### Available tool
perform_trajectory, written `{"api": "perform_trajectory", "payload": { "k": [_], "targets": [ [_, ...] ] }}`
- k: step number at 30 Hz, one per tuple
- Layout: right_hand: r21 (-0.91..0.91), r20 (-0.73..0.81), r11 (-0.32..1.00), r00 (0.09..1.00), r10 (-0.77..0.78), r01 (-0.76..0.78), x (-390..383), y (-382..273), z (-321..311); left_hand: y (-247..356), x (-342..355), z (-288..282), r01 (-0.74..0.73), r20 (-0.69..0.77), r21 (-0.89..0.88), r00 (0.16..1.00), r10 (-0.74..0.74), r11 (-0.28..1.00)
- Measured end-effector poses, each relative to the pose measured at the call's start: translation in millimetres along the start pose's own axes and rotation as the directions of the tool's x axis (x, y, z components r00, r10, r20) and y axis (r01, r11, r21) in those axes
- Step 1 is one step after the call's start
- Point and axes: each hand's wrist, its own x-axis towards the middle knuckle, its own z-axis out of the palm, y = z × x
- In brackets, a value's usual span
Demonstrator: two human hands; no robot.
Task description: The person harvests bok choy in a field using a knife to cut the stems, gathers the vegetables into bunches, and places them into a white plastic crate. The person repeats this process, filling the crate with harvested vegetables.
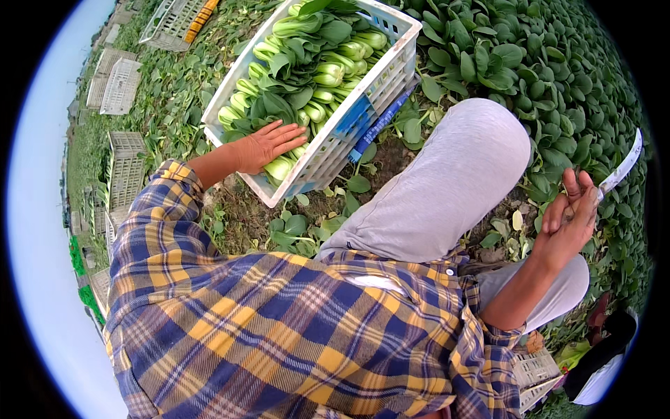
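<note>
**Hand flat on packed greens, knife held off to the side**

Bok choy (307, 77) fills the white plastic crate (363, 105), the heads laid in rows with their pale stems pointing toward the crate's near wall and their dark leaves overlapping along the far side. The crate sits tilted on the soil at the edge of the planted bed, with a blue label (357, 119) on its slatted side.

The left hand (269, 145) lies open at the near corner of the crate, palm down and fingers spread, resting on the lowest heads of the greens. It grips nothing; it only presses flat on the stems.

The right hand (571, 216) is well apart from the crate, raised over the growing plants on the person's right. Its fingers are curled around the handle of a knife (621, 169), whose pale blade juts up and away from the hand toward the rim of the view.

Between the two hands a bent knee in grey trousers (453, 181) rises, and below it spreads a blue and yellow plaid shirt (279, 328). Leafy green plants (551, 77) cover the ground to the right and beyond the crate. More empty white crates (122, 87) stand scattered across the field on the left, and another slatted crate (534, 373) shows low on the right.
</note>
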Motion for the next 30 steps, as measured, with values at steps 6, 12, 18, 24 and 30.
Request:
{"api": "perform_trajectory", "payload": {
  "k": [6, 12, 18, 24, 30],
  "targets": [
    [0.027, -0.019, 0.998, 0.998, -0.054, 0.055, 11, -14, -15, 12, -16, -29, 0.075, 0.057, 0.127, 0.995, -0.082, 0.989],
    [0.088, -0.045, 0.996, 0.999, -0.026, 0.03, 11, -8, -26, 42, -46, -54, 0.225, -0.01, 0.069, 0.974, -0.224, 0.972],
    [0.03, -0.069, 0.999, 0.998, -0.007, 0.009, 9, -7, -28, 44, -12, 15, 0.589, -0.413, -0.367, 0.59, -0.693, 0.72],
    [0.037, -0.034, 0.999, 0.999, 0.001, 0.001, 11, -3, -39, 29, -28, 52, 0.462, -0.306, -0.321, 0.776, -0.552, 0.827],
    [0.025, -0.074, 0.997, 0.995, 0.068, -0.067, 1, 3, -20, 20, -2, 73, 0.479, -0.29, -0.299, 0.778, -0.557, 0.825]
  ]
}}
